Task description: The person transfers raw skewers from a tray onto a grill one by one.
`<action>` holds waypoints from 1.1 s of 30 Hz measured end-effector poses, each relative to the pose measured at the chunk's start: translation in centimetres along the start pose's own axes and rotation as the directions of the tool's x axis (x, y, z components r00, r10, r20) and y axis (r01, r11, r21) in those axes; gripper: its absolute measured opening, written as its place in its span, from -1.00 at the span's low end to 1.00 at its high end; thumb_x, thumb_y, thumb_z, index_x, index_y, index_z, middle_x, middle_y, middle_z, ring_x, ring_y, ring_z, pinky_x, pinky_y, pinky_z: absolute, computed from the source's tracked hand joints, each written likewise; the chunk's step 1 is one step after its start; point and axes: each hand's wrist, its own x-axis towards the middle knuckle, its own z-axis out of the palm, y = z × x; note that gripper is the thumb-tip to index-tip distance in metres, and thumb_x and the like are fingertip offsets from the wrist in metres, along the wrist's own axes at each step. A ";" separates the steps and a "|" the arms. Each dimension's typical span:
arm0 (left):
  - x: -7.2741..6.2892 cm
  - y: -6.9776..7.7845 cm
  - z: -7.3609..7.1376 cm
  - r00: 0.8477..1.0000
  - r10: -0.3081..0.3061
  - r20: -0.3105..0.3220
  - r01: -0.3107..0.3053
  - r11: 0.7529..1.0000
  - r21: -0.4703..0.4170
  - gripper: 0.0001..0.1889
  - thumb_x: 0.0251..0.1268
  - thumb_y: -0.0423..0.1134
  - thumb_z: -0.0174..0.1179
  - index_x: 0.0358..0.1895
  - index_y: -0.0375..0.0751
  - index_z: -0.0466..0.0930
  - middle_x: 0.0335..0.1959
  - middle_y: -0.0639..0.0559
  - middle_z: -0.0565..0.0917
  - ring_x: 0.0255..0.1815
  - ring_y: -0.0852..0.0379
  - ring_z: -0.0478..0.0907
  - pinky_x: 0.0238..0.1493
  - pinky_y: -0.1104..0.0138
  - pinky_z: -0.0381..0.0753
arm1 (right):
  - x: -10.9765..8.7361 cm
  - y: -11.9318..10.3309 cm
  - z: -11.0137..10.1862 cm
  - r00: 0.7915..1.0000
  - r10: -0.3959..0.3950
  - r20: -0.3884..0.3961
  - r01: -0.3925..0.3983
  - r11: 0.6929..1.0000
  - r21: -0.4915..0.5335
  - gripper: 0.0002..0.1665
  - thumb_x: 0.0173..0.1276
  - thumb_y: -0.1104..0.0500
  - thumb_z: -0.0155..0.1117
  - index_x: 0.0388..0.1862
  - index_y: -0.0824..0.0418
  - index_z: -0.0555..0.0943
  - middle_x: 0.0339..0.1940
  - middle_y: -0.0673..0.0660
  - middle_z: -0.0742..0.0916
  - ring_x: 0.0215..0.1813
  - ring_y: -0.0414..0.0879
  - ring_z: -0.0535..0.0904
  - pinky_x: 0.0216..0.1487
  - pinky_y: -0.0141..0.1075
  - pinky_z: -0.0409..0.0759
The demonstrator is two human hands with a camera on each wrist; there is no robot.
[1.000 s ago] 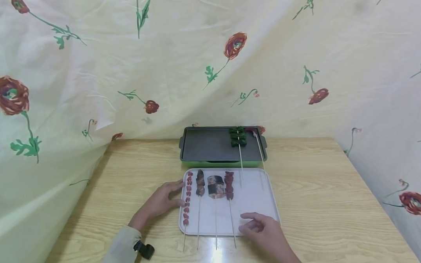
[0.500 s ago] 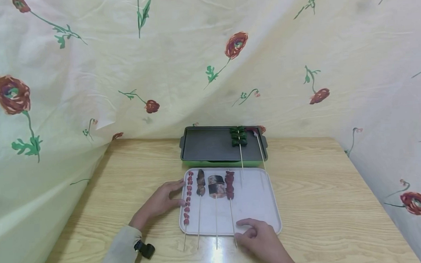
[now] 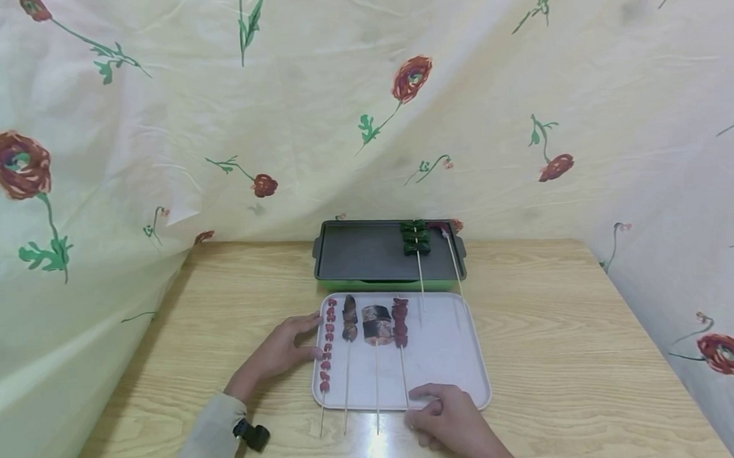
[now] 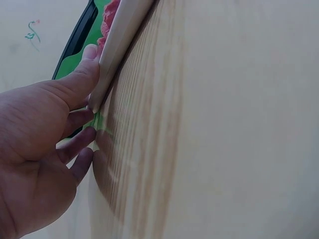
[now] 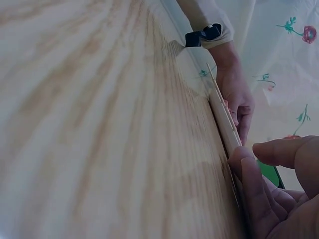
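Observation:
My left hand (image 3: 280,345) rests against the left rim of the white tray (image 3: 446,362), thumb and fingers apart. In the left wrist view, the thumb (image 4: 82,74) lies on the rim beside red pieces. My right hand (image 3: 445,417) is at the tray's front edge, thumb and a finger pinching the stick end of the dark-red meat skewer (image 3: 400,323); its index finger (image 5: 279,151) stands apart. That skewer's food end lies on the tray. Left of it lie a wide skewer of dark-and-pale slices (image 3: 377,324), a brown skewer (image 3: 349,318) and a small red-piece skewer (image 3: 327,343).
Behind the tray stands a dark griddle (image 3: 362,250) on a green base. On its right side lie a green vegetable skewer (image 3: 415,237) and a purplish skewer (image 3: 443,230), sticks reaching over the tray. Floral cloth (image 3: 313,122) hangs around the wooden table (image 3: 550,344).
My right hand has moved left and toward the front, onto the meat skewer's stick end, which it now covers. The left hand has stayed at the tray rim.

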 end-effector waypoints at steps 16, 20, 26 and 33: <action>0.1 0.1 0.1 1.000 0.015 -0.005 -0.015 1.000 -0.005 -0.26 0.27 -0.10 0.42 0.51 -0.08 0.37 0.59 0.05 0.28 0.58 -0.13 0.23 0.58 -0.06 0.20 | 0.4 0.3 -0.2 0.999 -0.025 0.039 0.020 0.994 0.106 -0.51 0.28 0.20 0.49 0.10 0.45 0.61 -0.50 0.17 0.78 -0.49 -0.04 0.72 -0.52 -0.33 0.73; 0.1 0.0 0.1 1.000 0.021 -0.004 -0.021 1.000 -0.004 -0.25 0.27 -0.10 0.42 0.51 -0.09 0.37 0.59 0.04 0.28 0.58 -0.14 0.23 0.58 -0.06 0.20 | 0.3 0.3 -0.4 0.999 -0.014 0.029 0.010 0.991 0.133 -0.51 0.28 0.23 0.48 0.11 0.47 0.61 -0.47 0.20 0.78 -0.46 -0.03 0.73 -0.48 -0.29 0.76; 0.1 0.0 0.1 1.000 0.004 -0.007 -0.004 1.000 -0.004 -0.25 0.26 -0.08 0.43 0.51 -0.07 0.37 0.59 0.08 0.28 0.58 -0.12 0.24 0.58 -0.06 0.20 | 0.0 0.3 -0.6 1.000 -0.018 0.009 0.017 0.989 0.144 -0.52 0.27 0.26 0.48 0.10 0.49 0.61 -0.50 0.19 0.76 -0.50 -0.09 0.69 -0.51 -0.34 0.72; 0.1 0.1 0.1 1.000 -0.004 -0.008 0.004 1.000 -0.005 -0.26 0.27 -0.08 0.42 0.51 -0.06 0.37 0.58 0.09 0.29 0.58 -0.11 0.23 0.59 -0.05 0.20 | -0.3 0.1 -0.8 0.999 -0.040 -0.008 0.041 0.993 0.111 -0.54 0.27 0.26 0.48 0.08 0.49 0.62 -0.54 0.16 0.74 -0.58 -0.15 0.62 -0.58 -0.39 0.62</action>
